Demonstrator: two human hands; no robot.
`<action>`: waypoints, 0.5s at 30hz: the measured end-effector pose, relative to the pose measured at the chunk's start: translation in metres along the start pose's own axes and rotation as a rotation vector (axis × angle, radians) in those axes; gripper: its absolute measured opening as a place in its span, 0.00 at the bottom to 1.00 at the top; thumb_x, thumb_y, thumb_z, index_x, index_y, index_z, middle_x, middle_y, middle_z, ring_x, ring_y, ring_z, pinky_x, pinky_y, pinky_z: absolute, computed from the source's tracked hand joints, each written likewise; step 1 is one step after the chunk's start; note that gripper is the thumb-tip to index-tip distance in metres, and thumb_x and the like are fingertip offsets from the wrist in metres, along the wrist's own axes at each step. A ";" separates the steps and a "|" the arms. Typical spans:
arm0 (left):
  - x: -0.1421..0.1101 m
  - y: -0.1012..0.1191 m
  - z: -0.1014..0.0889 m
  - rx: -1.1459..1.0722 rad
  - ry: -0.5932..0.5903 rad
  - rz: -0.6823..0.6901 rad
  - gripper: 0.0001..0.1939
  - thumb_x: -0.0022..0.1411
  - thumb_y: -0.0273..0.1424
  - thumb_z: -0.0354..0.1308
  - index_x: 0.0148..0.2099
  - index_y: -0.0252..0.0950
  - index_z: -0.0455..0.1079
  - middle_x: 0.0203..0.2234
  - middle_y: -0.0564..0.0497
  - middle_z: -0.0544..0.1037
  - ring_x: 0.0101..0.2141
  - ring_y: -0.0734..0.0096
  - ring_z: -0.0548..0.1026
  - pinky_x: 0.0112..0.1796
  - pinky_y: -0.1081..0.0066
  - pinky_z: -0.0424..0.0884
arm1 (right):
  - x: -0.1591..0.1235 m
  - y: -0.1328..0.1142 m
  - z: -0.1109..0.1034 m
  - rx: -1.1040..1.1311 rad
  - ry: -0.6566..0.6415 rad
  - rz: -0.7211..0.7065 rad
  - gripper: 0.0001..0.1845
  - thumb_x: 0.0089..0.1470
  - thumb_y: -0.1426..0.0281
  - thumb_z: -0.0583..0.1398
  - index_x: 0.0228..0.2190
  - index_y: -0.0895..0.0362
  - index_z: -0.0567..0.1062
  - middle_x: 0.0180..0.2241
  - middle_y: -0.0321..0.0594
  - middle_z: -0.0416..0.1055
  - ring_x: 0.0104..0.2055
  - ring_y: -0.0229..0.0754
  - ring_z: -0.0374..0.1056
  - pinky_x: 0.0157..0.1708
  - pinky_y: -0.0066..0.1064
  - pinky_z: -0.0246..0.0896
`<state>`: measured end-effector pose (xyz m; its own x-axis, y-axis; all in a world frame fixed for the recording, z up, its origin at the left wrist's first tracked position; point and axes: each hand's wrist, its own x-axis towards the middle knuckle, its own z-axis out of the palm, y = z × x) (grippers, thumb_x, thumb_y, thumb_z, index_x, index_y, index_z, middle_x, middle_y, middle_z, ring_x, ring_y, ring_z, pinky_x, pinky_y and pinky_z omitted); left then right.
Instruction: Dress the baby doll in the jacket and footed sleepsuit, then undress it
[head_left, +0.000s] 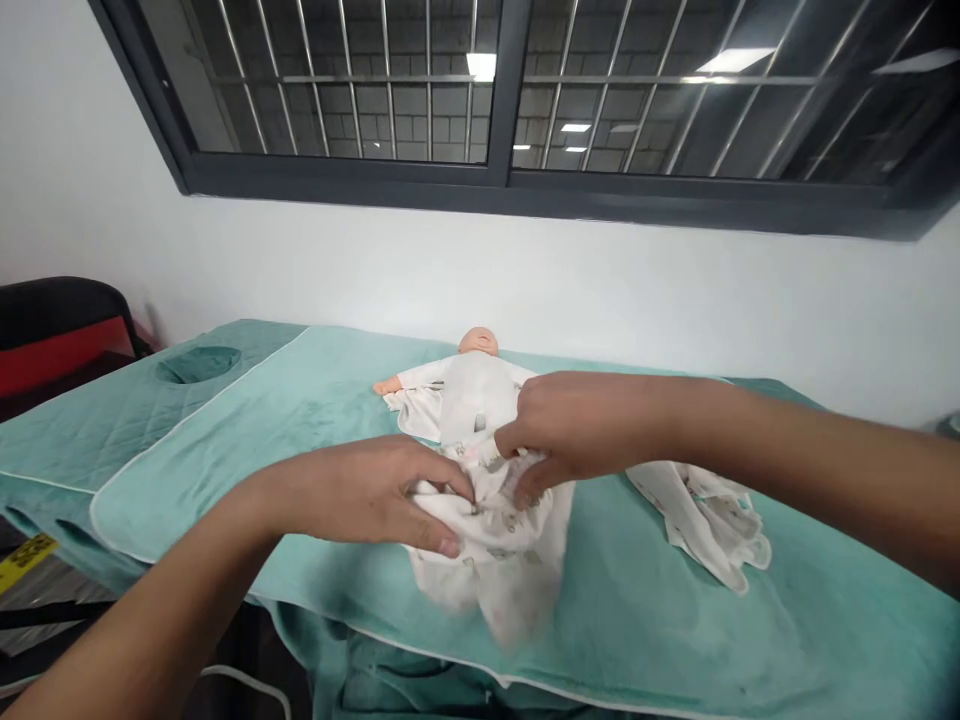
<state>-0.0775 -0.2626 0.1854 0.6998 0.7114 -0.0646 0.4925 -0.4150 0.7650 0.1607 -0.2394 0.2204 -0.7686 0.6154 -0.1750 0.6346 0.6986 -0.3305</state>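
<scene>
A baby doll (478, 385) lies on its back on the green bed cover (315, 400), its head toward the wall. It has a white top, and one arm stretches out to the left. White printed baby pants (521, 590) lie bunched over its lower body, their two legs blurred and hanging toward me. My left hand (375, 490) grips the bunched cloth from the left, thumb below and fingers above. From the right, my right hand (559, 430) pinches the same pants near the waist. The doll's legs are hidden, and my right hand covers part of its other arm.
Another white printed garment (709, 520) lies crumpled on the cover at the right. A barred window (502, 180) is set in the white wall behind the bed. At the left are a face hole (199, 364) in the bed and a black and red chair (64, 335).
</scene>
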 end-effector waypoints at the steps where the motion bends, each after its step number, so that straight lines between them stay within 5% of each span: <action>1: 0.001 0.000 0.000 0.010 0.057 0.000 0.15 0.44 0.42 0.67 0.36 0.45 0.78 0.31 0.54 0.79 0.36 0.62 0.77 0.35 0.72 0.70 | 0.001 -0.001 -0.001 -0.036 0.014 0.005 0.16 0.42 0.56 0.68 0.18 0.53 0.73 0.13 0.29 0.60 0.18 0.34 0.50 0.24 0.31 0.43; 8: 0.001 0.006 -0.005 0.322 0.184 0.122 0.09 0.58 0.37 0.54 0.32 0.43 0.75 0.33 0.51 0.76 0.39 0.62 0.74 0.44 0.67 0.67 | -0.001 -0.008 -0.013 0.126 0.205 0.053 0.23 0.35 0.48 0.68 0.17 0.52 0.69 0.16 0.31 0.63 0.24 0.38 0.60 0.28 0.31 0.49; 15: 0.015 -0.004 -0.018 0.325 0.921 0.130 0.04 0.56 0.32 0.55 0.34 0.39 0.64 0.35 0.53 0.73 0.37 0.68 0.71 0.42 0.68 0.67 | 0.004 -0.006 -0.043 0.374 0.557 -0.081 0.14 0.52 0.61 0.64 0.23 0.57 0.71 0.21 0.30 0.64 0.29 0.36 0.64 0.29 0.27 0.51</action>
<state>-0.0782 -0.2400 0.1923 0.1502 0.7556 0.6376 0.6547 -0.5592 0.5086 0.1574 -0.2258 0.2617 -0.5925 0.7325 0.3353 0.4287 0.6391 -0.6386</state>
